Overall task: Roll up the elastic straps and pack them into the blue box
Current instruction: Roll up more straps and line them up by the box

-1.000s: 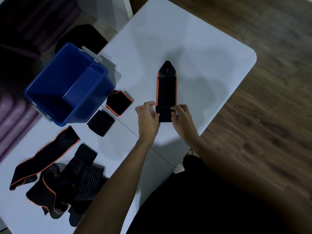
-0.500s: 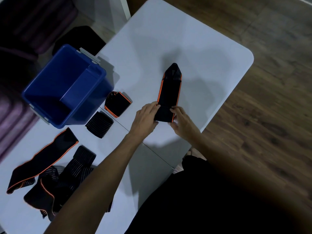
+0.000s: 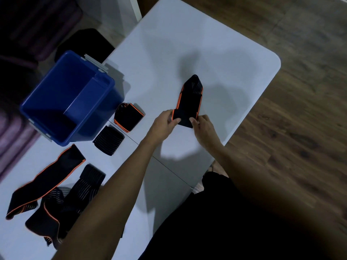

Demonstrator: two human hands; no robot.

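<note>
A black elastic strap with orange edges (image 3: 190, 96) lies on the white table (image 3: 216, 44), its near end rolled up. My left hand (image 3: 165, 122) pinches the left side of that roll and my right hand (image 3: 203, 124) pinches the right side. The blue box (image 3: 47, 94) stands open at the table's left edge, and I see nothing in it. Beside it sit two rolled straps: an orange-edged roll (image 3: 128, 117) and a striped black roll (image 3: 109, 140). A long orange-edged strap (image 3: 45, 177) and a heap of loose straps (image 3: 69, 201) lie at the near left.
The table's rounded far-right corner (image 3: 272, 59) borders a wooden floor (image 3: 300, 128). A seam (image 3: 169, 166) crosses the tabletop. Dark furniture (image 3: 84, 42) stands behind the box. My dark clothing fills the lower right.
The strap's roll has advanced, so the flat part is shorter and tilted to the right. Both hands have shifted slightly rightward with it.
</note>
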